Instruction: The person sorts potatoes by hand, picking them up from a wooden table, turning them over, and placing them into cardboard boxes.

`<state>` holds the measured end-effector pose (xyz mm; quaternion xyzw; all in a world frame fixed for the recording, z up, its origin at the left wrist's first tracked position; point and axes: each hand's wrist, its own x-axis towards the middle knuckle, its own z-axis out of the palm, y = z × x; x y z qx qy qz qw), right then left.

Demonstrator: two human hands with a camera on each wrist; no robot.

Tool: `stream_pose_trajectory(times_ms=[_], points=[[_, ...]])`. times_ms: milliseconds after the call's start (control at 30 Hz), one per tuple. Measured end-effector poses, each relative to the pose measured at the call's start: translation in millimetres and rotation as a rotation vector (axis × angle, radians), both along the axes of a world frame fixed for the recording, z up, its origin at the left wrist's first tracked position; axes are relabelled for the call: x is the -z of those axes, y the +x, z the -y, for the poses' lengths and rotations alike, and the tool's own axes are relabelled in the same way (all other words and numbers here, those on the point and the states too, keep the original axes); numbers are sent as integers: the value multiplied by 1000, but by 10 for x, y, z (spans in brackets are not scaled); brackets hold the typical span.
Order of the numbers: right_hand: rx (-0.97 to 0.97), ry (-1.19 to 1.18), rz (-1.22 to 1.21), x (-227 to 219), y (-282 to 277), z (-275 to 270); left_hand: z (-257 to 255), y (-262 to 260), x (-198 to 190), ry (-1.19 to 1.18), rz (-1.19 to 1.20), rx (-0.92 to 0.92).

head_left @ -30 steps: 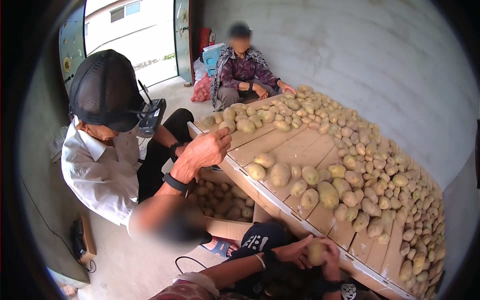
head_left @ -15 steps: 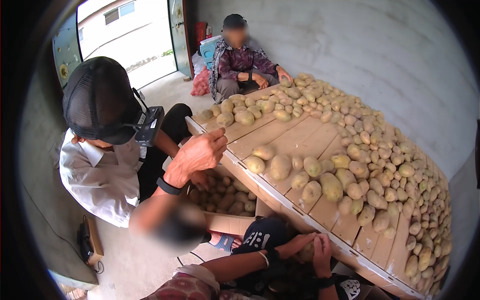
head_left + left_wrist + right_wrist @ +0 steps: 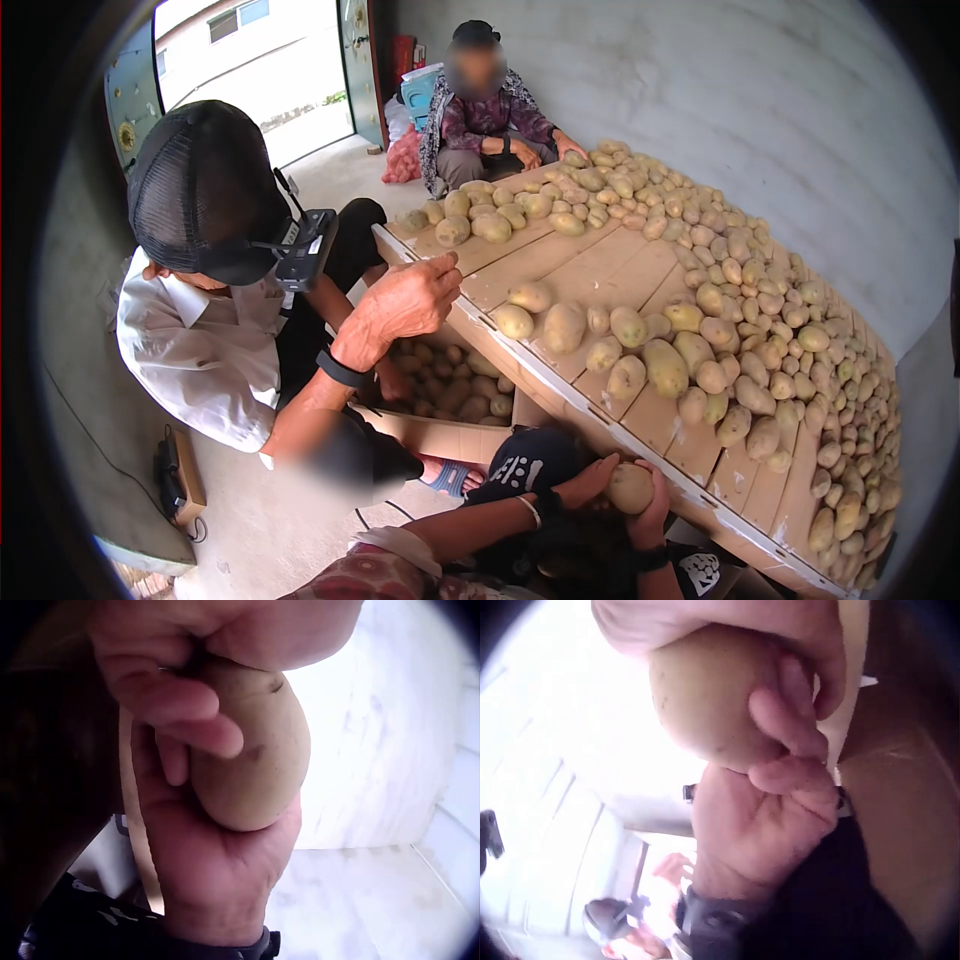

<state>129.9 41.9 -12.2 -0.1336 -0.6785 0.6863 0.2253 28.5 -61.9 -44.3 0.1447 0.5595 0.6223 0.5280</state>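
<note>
Between my two hands I hold one large pale-yellow potato (image 3: 630, 488), just beside the near edge of the slatted table. My left hand (image 3: 588, 484) is on its left side; in the left wrist view its fingers (image 3: 180, 705) curl over the skin. From the other side my right hand (image 3: 652, 510) grips it, with the palm cupped round its end in the left wrist view. Small dark marks show on the potato (image 3: 709, 697) in the right wrist view. Below my hands it is too dark to make out detail.
Many loose potatoes (image 3: 750, 395) cover the wooden table (image 3: 560, 270). A cardboard box (image 3: 450, 437) of potatoes stands at its left side. A person in a white shirt (image 3: 205, 350) sits there, one hand raised. Another person (image 3: 490, 130) sits at the far end, touching potatoes.
The potato in my hands dipped half a second ago, mostly hidden behind my fingers, and is now raised into fuller view. The seated person's raised hand stays near the table edge.
</note>
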Motion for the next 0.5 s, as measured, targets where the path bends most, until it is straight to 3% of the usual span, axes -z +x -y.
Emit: stream_pose_trajectory(times_ms=[100,167,233,333,367,500], points=[[34,-181,33,53,-45,-44,-43,43,207,40,-122,10],[64,-317,25,214,-53,-188,-91,171,251,49,-283,-197],[94,-424,-4,335,-74,-182,-66,162,220,53,-234,-150],[129,-317,-40,337,-124,-184,-90,101,-41,93,-102,-101],[157,-382,-36,345,-127,-183,-72,125,-116,110,-16,-105],[171,-617,3,330,-115,-241,-90,177,-112,158,-79,-100]])
